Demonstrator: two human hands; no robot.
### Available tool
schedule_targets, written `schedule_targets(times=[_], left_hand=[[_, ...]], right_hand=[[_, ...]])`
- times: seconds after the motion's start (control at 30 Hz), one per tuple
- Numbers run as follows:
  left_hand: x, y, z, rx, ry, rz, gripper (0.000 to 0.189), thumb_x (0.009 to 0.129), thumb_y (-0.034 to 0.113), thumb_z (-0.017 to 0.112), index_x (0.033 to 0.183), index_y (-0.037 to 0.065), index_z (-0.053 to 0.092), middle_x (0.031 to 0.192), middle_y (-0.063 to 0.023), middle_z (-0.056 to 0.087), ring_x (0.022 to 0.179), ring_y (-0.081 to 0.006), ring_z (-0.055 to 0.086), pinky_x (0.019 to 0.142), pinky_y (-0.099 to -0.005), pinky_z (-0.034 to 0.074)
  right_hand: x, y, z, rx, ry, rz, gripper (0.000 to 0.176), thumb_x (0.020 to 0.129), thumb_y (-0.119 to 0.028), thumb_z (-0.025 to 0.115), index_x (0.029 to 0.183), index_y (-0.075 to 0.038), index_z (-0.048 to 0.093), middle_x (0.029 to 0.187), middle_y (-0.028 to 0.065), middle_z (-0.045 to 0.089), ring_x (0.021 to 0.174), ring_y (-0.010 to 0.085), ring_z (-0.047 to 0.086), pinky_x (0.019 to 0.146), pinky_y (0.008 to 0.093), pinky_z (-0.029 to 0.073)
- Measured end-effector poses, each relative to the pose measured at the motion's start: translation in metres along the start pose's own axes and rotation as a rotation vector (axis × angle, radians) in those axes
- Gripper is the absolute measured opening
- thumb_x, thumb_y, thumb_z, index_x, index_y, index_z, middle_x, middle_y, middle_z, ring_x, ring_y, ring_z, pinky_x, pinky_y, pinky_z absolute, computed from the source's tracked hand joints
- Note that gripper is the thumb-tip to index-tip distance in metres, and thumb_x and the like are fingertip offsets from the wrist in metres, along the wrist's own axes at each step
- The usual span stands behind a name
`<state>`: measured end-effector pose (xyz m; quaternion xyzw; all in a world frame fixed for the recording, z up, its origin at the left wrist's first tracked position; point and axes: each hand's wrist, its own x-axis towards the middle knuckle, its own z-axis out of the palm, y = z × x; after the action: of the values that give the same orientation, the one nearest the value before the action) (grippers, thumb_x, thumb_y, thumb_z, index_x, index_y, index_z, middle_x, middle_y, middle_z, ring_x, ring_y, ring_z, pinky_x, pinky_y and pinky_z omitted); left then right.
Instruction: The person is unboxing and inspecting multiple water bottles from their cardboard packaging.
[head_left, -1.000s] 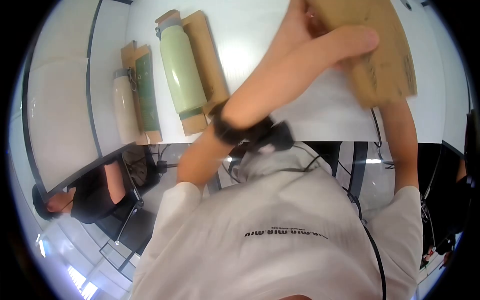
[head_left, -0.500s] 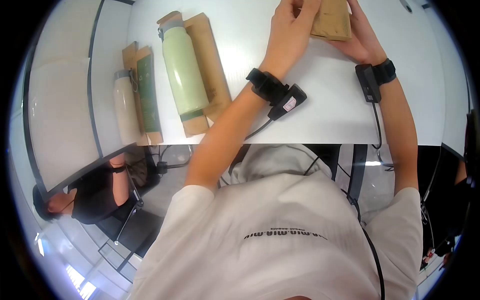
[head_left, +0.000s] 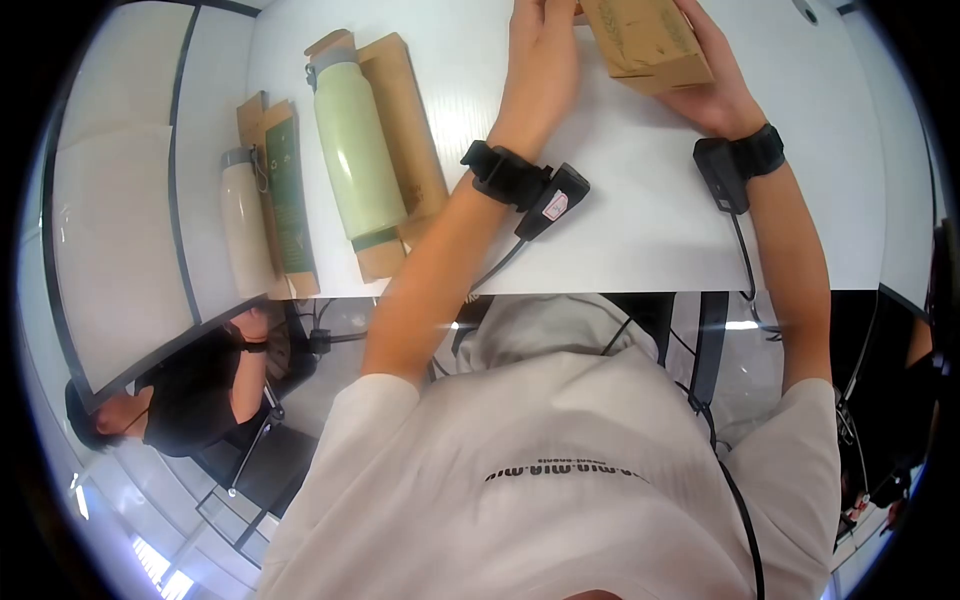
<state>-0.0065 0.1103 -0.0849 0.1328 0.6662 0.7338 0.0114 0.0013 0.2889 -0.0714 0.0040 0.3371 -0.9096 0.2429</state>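
Note:
In the head view, my right hand (head_left: 722, 85) is wrapped round the right side and underside of a small brown cardboard box (head_left: 650, 42), held tilted near the top edge. My left hand (head_left: 543, 65) is to the left of the box, its palm side apart from it. The picture's top edge cuts off its fingertips, so I cannot see whether they touch the box's far end. A black strap with a small cabled device sits on each wrist.
On the white table (head_left: 620, 220), a light green bottle (head_left: 355, 150) and a beige bottle (head_left: 245, 220) lie at left beside flattened cardboard packaging (head_left: 405, 120). A white partition (head_left: 120, 230) borders the left side. Beyond it sits another person (head_left: 190, 395).
My left hand has moved left, away from the near part of the box. The box has tilted and come slightly nearer in my right hand, showing more of its surface.

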Motion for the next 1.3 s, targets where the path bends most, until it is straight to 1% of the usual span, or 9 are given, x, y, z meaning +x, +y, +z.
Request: schedule_targets(times=[0.27,0.43,0.57,0.87,0.9,1.03,1.13,1.2,1.3], left_hand=[[0.004,0.016,0.001,-0.23,0.032,-0.184,0.09,0.097,0.055,0.054,0.154,-0.001,0.011,0.14,-0.0224,0.046,0.131,-0.0265,0.045,0.107,-0.0366,0.039],[-0.003,0.027,-0.001,-0.308,0.125,-0.08,0.07,0.096,0.055,0.055,0.139,0.004,0.036,0.13,-0.0125,0.049,0.12,-0.0215,0.049,0.104,-0.0364,0.04],[-0.004,0.03,-0.004,-0.429,0.124,-0.105,0.065,0.096,0.056,0.053,0.136,0.006,0.041,0.126,-0.01,0.051,0.119,-0.0205,0.05,0.101,-0.0358,0.041],[-0.003,0.025,-0.008,-0.364,0.173,-0.113,0.068,0.095,0.05,0.059,0.14,0.004,0.038,0.131,-0.0113,0.05,0.124,-0.0205,0.047,0.104,-0.0357,0.039],[-0.003,0.029,-0.008,-0.366,0.172,-0.108,0.068,0.095,0.05,0.059,0.14,0.004,0.038,0.131,-0.0113,0.05,0.124,-0.0205,0.047,0.104,-0.0357,0.039],[-0.004,0.036,-0.006,-0.118,0.126,-0.09,0.06,0.092,0.052,0.065,0.122,0.0,0.058,0.101,-0.0043,0.06,0.087,-0.01,0.052,0.071,-0.0229,0.042],[-0.003,0.035,-0.009,0.072,0.124,-0.069,0.083,0.094,0.05,0.064,0.145,-0.009,0.035,0.136,-0.0226,0.05,0.114,-0.0262,0.055,0.093,-0.0306,0.047],[-0.019,0.056,-0.023,0.905,0.022,0.442,0.093,0.094,0.048,0.063,0.151,-0.01,0.018,0.148,-0.0292,0.035,0.129,-0.0367,0.047,0.105,-0.0386,0.042],[-0.052,0.109,-0.02,1.111,-0.098,0.256,0.09,0.094,0.046,0.064,0.152,-0.007,0.019,0.149,-0.0295,0.035,0.132,-0.0379,0.046,0.108,-0.0425,0.04]], right_hand=[[-0.001,0.006,0.013,-0.163,0.01,-0.025,0.054,0.102,-0.034,0.054,0.144,-0.002,0.039,0.136,0.0137,0.055,0.12,0.0217,0.058,0.101,0.0361,0.051],[-0.009,0.004,0.013,-0.296,0.033,0.059,0.054,0.101,-0.038,0.053,0.14,-0.001,0.044,0.129,0.0116,0.06,0.117,0.0204,0.06,0.099,0.0347,0.051],[-0.004,0.006,0.007,-0.213,0.015,-0.009,0.05,0.103,-0.043,0.046,0.13,-0.002,0.054,0.121,0.0101,0.064,0.108,0.0188,0.063,0.094,0.034,0.051],[-0.009,0.001,0.0,-0.22,0.012,0.117,0.06,0.101,-0.04,0.05,0.144,-0.001,0.039,0.138,0.017,0.053,0.124,0.0265,0.056,0.105,0.0427,0.046],[-0.011,0.006,0.008,-0.272,0.343,0.012,0.044,0.103,-0.042,0.047,0.128,-0.006,0.053,0.116,0.0121,0.063,0.092,0.021,0.067,0.086,0.0341,0.054],[-0.01,0.001,-0.01,-0.256,0.1,0.099,0.062,0.102,-0.043,0.047,0.148,-0.004,0.037,0.144,0.0204,0.049,0.114,0.0303,0.064,0.098,0.0421,0.052],[-0.008,-0.001,0.002,-0.151,-0.143,0.137,0.059,0.101,-0.037,0.052,0.143,0.002,0.039,0.138,0.0175,0.054,0.121,0.0278,0.058,0.104,0.0437,0.048],[0.001,0.005,-0.014,-0.091,0.014,0.061,0.06,0.1,-0.036,0.053,0.144,0.003,0.038,0.138,0.0188,0.053,0.118,0.031,0.06,0.104,0.0454,0.049],[-0.002,0.001,0.009,-0.104,-0.077,0.05,0.06,0.101,-0.036,0.053,0.145,0.0,0.037,0.139,0.0199,0.051,0.124,0.0325,0.056,0.105,0.0475,0.047]])
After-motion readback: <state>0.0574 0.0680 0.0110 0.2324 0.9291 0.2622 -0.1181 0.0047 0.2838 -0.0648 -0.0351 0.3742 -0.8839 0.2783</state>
